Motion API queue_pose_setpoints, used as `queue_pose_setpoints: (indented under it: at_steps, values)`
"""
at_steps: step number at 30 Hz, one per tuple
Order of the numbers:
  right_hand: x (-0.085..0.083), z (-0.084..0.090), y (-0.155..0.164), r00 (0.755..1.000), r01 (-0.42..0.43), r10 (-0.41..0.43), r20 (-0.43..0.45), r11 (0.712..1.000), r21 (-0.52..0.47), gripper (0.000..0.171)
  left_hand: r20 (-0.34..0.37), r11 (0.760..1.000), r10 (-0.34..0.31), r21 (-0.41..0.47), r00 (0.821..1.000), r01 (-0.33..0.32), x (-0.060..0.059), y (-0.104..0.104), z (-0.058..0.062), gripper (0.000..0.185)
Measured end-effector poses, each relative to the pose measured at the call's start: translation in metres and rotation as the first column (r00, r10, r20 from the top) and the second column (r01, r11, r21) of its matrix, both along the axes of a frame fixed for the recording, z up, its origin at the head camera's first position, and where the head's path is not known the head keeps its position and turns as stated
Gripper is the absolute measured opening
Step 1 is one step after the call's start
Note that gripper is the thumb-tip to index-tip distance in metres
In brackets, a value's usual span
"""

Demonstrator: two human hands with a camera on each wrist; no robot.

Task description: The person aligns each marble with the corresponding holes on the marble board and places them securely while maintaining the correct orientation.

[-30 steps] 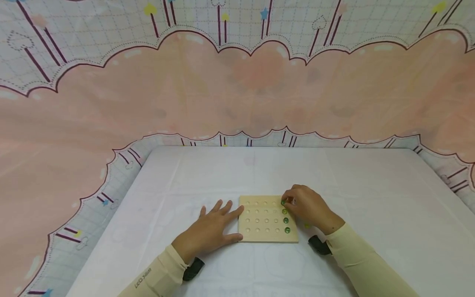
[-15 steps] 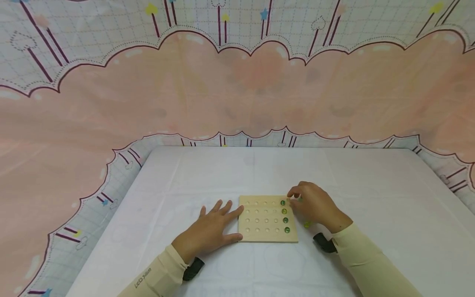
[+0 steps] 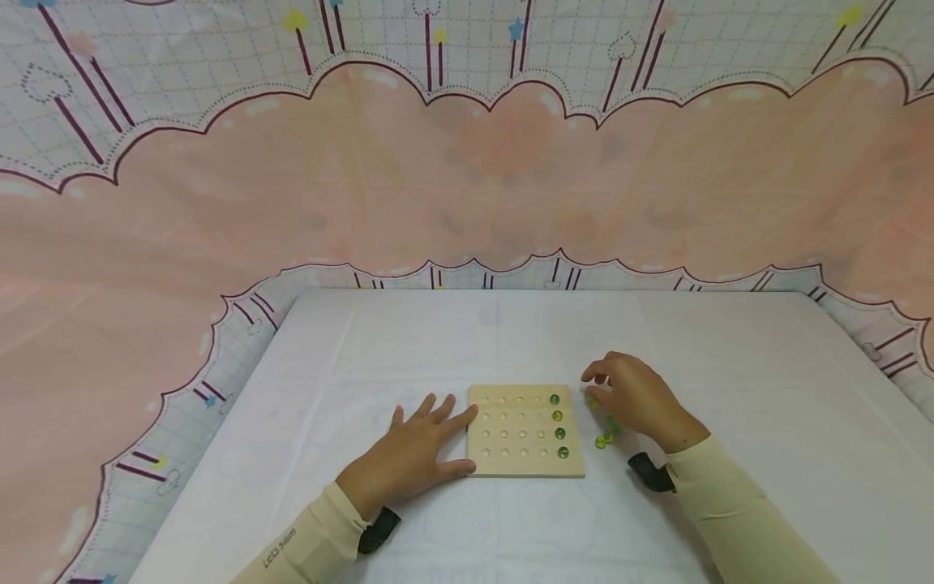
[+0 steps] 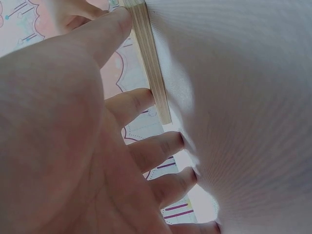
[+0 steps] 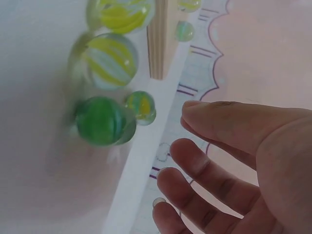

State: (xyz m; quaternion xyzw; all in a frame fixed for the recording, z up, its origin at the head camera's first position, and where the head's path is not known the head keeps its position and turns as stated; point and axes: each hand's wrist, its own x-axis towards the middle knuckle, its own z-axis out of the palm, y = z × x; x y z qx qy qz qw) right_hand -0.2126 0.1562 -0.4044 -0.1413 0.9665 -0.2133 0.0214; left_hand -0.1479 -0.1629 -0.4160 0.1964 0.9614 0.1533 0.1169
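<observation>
The right hand (image 3: 638, 399) has been drawn rightward off the wooden peg board (image 3: 524, 430) since the earlier frames and is now held over the loose marbles (image 3: 604, 434) lying on the white tablecloth (image 3: 730, 389) just beside the board's right edge. Nothing is held in it; its fingers are loosely curled above the marbles, with no contact shown in the right wrist view, where a green marble (image 5: 100, 120) and striped yellow ones (image 5: 111, 59) are seen close to the board's side. The left hand (image 3: 409, 454) is spread flat on the cloth, fingers straight, thumb and index fingertip pressed against the board's left edge (image 4: 148, 58), so the board is steadied. Four marbles are seated in the rightmost column of holes (image 3: 558, 426); the other holes are bare. Farther back, the pink scalloped backdrop (image 3: 467, 178) is seen.

Risk, as judged: the loose marbles could be knocked and rolled across the cloth by a careless reach, since they lie free and close together; the seated marbles could be jolted out if the board is bumped.
</observation>
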Motion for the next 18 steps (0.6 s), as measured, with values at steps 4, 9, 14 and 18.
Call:
queue_pose_setpoints:
  at_steps: [4,9,14,18]
  values:
    - [-0.0003,-0.0005,0.0028,1.000,0.008,-0.008,0.019,1.000,-0.008,0.016,0.000,1.000,-0.001,0.005,1.000,0.001,0.0009,0.0003,0.0008,0.075]
    - [-0.0008,-0.0010,0.0042,0.998,0.018,-0.017,0.055,1.000,-0.015,0.017,0.004,1.000,0.003,0.008,1.000,-0.003,0.0017,0.0003,0.0018,0.075]
    - [-0.0028,-0.0039,0.0042,0.995,0.020,-0.019,0.100,1.000,-0.016,0.020,0.003,1.000,0.004,0.007,1.000,-0.004,0.0019,0.0002,0.0010,0.075]
    - [-0.0045,-0.0059,0.0054,0.993,0.020,-0.018,0.119,1.000,-0.014,0.022,0.000,1.000,0.004,0.000,1.000,-0.004,0.0016,0.0002,0.0003,0.075]
